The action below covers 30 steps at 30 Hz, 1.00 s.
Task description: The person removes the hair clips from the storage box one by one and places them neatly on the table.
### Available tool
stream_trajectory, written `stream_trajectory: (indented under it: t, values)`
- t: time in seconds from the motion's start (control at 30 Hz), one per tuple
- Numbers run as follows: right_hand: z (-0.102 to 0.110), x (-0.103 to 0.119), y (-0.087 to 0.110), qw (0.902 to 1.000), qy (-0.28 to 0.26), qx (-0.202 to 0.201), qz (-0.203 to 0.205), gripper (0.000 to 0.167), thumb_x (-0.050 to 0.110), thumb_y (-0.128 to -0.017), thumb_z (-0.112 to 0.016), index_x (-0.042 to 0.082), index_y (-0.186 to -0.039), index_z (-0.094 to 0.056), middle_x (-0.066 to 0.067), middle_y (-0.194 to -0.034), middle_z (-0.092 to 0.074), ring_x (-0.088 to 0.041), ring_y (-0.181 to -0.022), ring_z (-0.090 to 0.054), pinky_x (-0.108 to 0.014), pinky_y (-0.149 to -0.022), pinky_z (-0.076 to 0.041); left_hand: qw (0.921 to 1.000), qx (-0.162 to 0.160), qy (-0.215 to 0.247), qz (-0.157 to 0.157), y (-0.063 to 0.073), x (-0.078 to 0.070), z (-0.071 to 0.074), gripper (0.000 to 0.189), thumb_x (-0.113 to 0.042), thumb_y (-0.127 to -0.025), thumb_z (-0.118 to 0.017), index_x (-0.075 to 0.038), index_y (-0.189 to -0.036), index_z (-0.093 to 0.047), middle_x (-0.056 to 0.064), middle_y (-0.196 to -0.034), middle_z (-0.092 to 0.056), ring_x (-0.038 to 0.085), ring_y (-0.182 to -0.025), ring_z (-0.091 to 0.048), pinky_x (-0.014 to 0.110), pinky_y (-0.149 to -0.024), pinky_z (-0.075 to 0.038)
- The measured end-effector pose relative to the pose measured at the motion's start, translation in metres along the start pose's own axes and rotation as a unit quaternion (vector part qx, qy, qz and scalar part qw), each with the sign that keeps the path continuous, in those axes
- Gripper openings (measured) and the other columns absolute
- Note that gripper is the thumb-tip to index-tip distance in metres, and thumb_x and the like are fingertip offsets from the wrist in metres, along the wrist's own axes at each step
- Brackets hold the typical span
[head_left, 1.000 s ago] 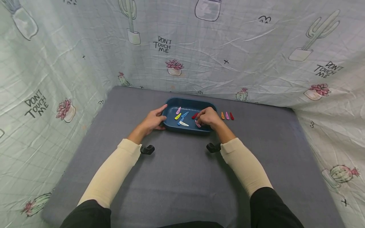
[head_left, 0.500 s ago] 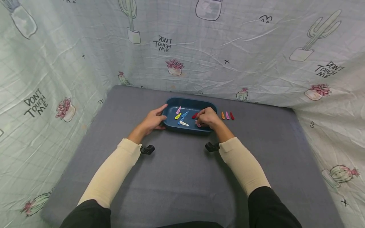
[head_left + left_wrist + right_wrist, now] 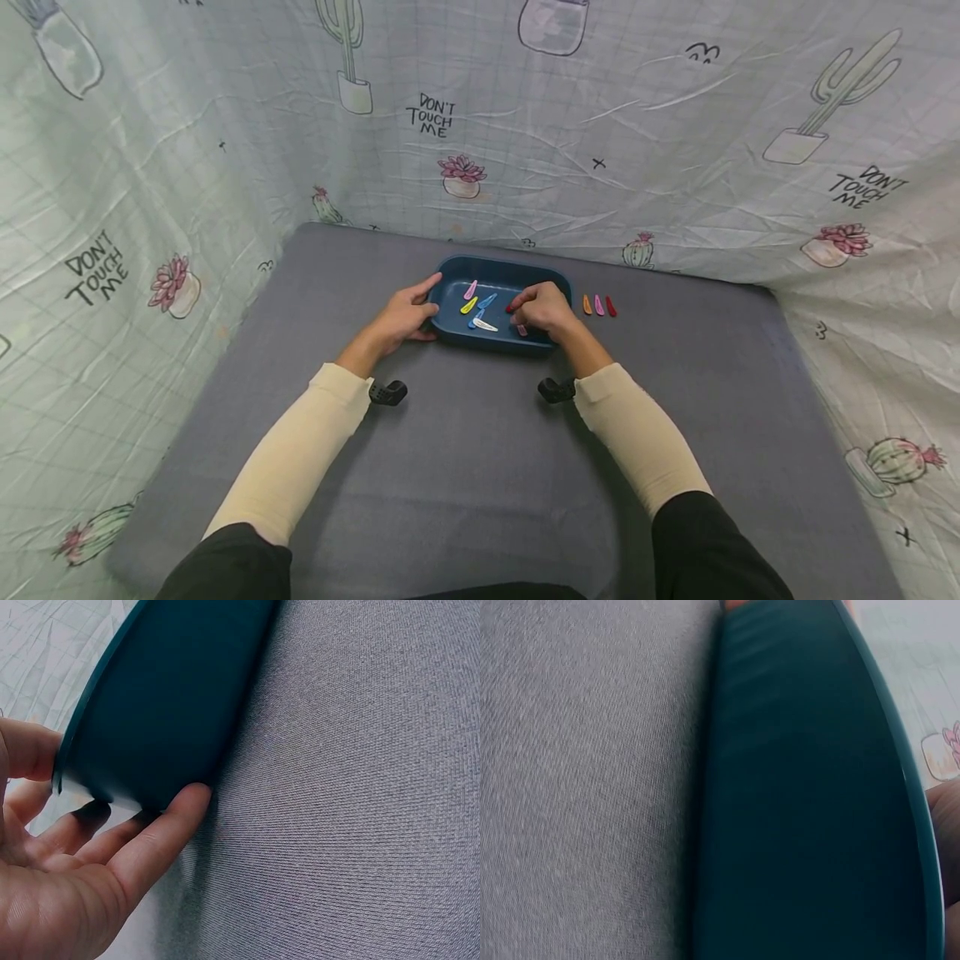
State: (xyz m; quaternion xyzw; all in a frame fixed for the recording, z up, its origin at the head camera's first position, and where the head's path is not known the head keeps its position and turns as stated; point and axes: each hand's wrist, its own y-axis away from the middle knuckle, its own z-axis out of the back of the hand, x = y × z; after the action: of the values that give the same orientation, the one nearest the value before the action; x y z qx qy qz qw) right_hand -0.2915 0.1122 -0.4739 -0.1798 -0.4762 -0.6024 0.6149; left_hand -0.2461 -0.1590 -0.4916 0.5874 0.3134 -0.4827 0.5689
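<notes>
Cream sleeves are reaching over the near edge of the grey table. The left hand is gripping the left end of the blue tray, its fingers spreading round the wall. Toward the tray's near right corner, a dull pink clip is lying below the right hand, whose fingertips are now leaving it and reaching a red clip. That shift is suggesting the red one is becoming the piece being handled; the fingers are bunching narrowly, but whether they are pinching it I cannot tell. A white clip, two blue clips, a yellow clip and a light pink clip are lying toward the tray's left end. Beyond its right end, an orange clip, a bright pink clip and a dark red clip are lying side by side. Behind the table's far edge, a printed curtain is hanging.
</notes>
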Motion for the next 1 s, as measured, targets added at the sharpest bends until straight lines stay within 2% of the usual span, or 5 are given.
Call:
stream_trajectory:
  t: [0.2,0.4,0.77,1.0]
  values:
    - [-0.007,0.002,-0.002,0.9997,0.007,0.004,0.024,0.021,-0.004,-0.085,-0.078,-0.005,-0.106,-0.077,-0.011,-0.093,-0.071,-0.015,-0.058,-0.061,-0.032,-0.061,-0.057,1.0000,-0.001,-0.001,-0.001,-0.001,0.000,0.000,0.069,-0.010,-0.107,-0.049,-0.039,-0.165,-0.027,0.007,-0.175,-0.023,0.037,-0.138,-0.055,0.059,-0.099,-0.058]
    - [-0.012,0.003,-0.004,0.9993,0.026,0.004,0.025,0.020,-0.001,-0.084,-0.079,-0.002,-0.104,-0.078,-0.007,-0.086,-0.070,-0.014,-0.058,-0.056,-0.027,-0.056,-0.052,1.0000,-0.002,-0.001,0.002,-0.004,0.001,0.001,0.069,-0.010,-0.107,-0.050,-0.040,-0.165,-0.027,0.005,-0.175,-0.023,0.036,-0.139,-0.055,0.058,-0.099,-0.059]
    - [-0.014,0.004,-0.007,0.9994,0.032,0.005,0.015,0.019,0.001,-0.086,-0.079,-0.002,-0.105,-0.078,-0.008,-0.085,-0.070,-0.014,-0.059,-0.055,-0.028,-0.057,-0.051,0.9999,0.004,0.012,0.002,-0.003,0.001,0.003,0.069,-0.009,-0.107,-0.049,-0.039,-0.165,-0.027,0.006,-0.175,-0.023,0.037,-0.141,-0.053,0.060,-0.101,-0.057]
    - [-0.012,0.006,-0.004,0.9989,0.048,0.004,0.001,0.018,0.002,-0.087,-0.079,-0.001,-0.105,-0.078,-0.012,-0.095,-0.072,-0.015,-0.067,-0.060,-0.030,-0.062,-0.055,0.9999,0.004,0.016,0.004,-0.003,0.001,0.002,0.069,-0.009,-0.106,-0.049,-0.039,-0.165,-0.027,0.007,-0.175,-0.024,0.037,-0.140,-0.053,0.060,-0.101,-0.056]
